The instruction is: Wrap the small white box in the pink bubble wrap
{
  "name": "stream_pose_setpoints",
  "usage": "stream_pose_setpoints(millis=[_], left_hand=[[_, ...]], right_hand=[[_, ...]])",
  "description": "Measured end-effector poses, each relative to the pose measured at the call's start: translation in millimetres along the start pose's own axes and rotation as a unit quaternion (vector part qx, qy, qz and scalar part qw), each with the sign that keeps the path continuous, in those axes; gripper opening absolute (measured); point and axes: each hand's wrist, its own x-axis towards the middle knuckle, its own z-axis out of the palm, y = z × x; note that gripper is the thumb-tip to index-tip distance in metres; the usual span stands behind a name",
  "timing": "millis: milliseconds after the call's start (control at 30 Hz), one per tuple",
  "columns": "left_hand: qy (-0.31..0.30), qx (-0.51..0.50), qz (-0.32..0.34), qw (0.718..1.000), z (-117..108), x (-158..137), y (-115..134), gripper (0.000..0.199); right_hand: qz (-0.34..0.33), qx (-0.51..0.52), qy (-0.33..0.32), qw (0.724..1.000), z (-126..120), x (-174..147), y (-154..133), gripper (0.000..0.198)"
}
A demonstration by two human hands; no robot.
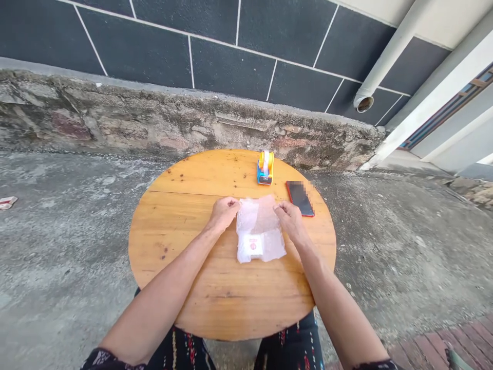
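Crinkled, translucent bubble wrap (265, 221), pinched by left hand (225, 211) and right hand (289, 218)
Its long axis runs near to far.

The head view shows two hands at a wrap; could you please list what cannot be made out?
In the head view:
White item: red print too small to read.
Phone: right side partly covered by pixelation.
Tabletop: part hidden beneath the wrap.
Pipe: upper end cut off by the top edge.

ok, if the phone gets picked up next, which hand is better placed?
Probably the right hand: it's right beside the phone. The left hand is across the bubble wrap, at its opposite edge.
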Motion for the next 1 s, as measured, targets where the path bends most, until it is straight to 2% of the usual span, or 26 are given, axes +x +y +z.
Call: stream_pose_setpoints(millis=[167,333,433,533,700,867,1000], left_hand=[[0.014,0.022,0.006,1.000,-4.7,4.5,-1.7,0.018],[0.057,0.095,0.055,0.992,-9.9,-5.6,16.3,0.021],[0.017,0.168,0.106,0.980,-10.7,-18.9,30.8,0.027],[-0.031,0.241,0.130,0.961,-6.2,-32.4,40.1,0.035],[-0.064,0.344,0.153,0.924,2.1,-43.1,41.4,0.035],[-0.107,0.349,0.129,0.922,-3.6,-38.1,38.7,0.015],[-0.105,0.342,0.128,0.925,-14.2,-32.9,41.5,0.009]], right_hand=[[0.006,0.083,0.014,0.996,8.5,-0.4,14.9,0.029],[0.014,0.096,0.014,0.995,11.7,-2.8,22.1,0.025],[0.017,0.093,0.014,0.995,10.9,-4.8,24.1,0.023],[0.016,0.090,0.014,0.996,10.1,-6.0,25.2,0.023],[0.016,0.087,0.021,0.996,9.6,-7.5,23.7,0.023],[0.021,0.093,0.030,0.995,7.0,-9.5,21.5,0.024],[0.029,0.103,0.027,0.994,4.5,-10.2,20.2,0.025]])
